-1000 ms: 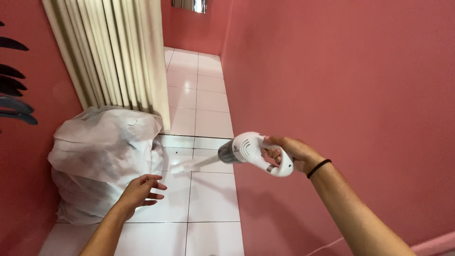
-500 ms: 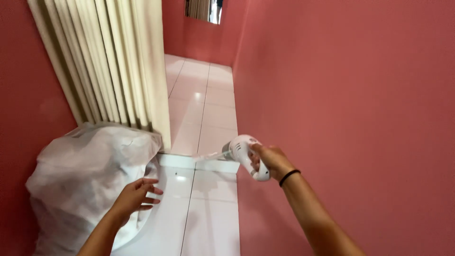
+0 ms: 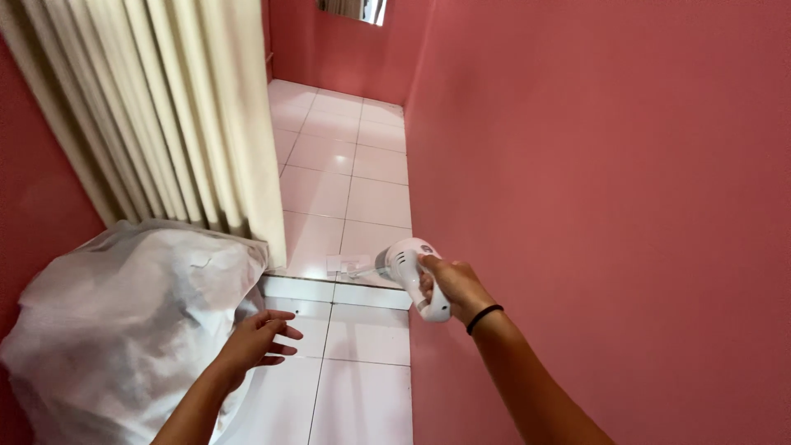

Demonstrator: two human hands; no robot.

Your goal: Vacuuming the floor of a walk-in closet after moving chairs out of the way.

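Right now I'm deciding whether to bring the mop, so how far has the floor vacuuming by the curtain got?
Done: hard to tell; the white floor tiles look bare, and dust would not show. In hand: the right hand grips a white handheld vacuum, nozzle low at the floor step near the cream curtain. The left hand is open beside the white covered bundle. Left: the floor under that bundle looks unreached.

floor (image 3: 346, 198): white shiny tiles, running between pink walls
on the floor: a big white bag (image 3: 124, 321) at the left, right below the curtain (image 3: 165, 115)
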